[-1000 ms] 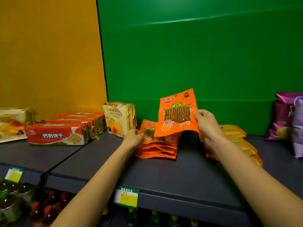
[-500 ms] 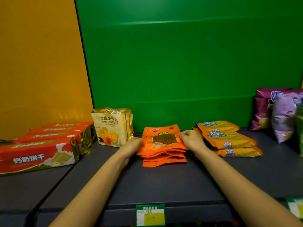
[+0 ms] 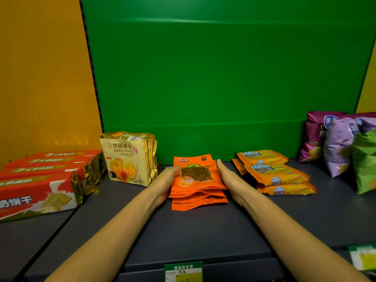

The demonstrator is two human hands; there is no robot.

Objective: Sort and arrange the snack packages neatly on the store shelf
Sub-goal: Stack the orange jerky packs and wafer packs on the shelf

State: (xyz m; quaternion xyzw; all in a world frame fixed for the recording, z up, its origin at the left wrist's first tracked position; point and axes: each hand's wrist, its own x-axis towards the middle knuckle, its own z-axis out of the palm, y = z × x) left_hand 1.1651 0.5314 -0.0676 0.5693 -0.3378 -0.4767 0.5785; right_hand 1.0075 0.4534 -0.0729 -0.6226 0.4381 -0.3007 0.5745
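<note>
Flanking the stack of orange snack packets [image 3: 198, 185], both hands lie flat with fingers straight and together: the left hand [image 3: 165, 180] presses its palm against the stack's left edge and the right hand [image 3: 230, 179] against its right edge, neither pinching anything. The stack sits on the dark shelf [image 3: 193, 235], near the green back panel [image 3: 203, 78], its lower packets fanned out slightly toward the front. Left of the stack, just beside it, stands a croissant bag [image 3: 129, 158]; further left lie red biscuit boxes [image 3: 44, 180]. Right of the stack lies a pile of Cal Cheese wafer packs [image 3: 273, 173], and beyond that stand purple and green chip bags [image 3: 341, 145]. In front of the stack, a price tag [image 3: 184, 271] hangs on the shelf edge.
</note>
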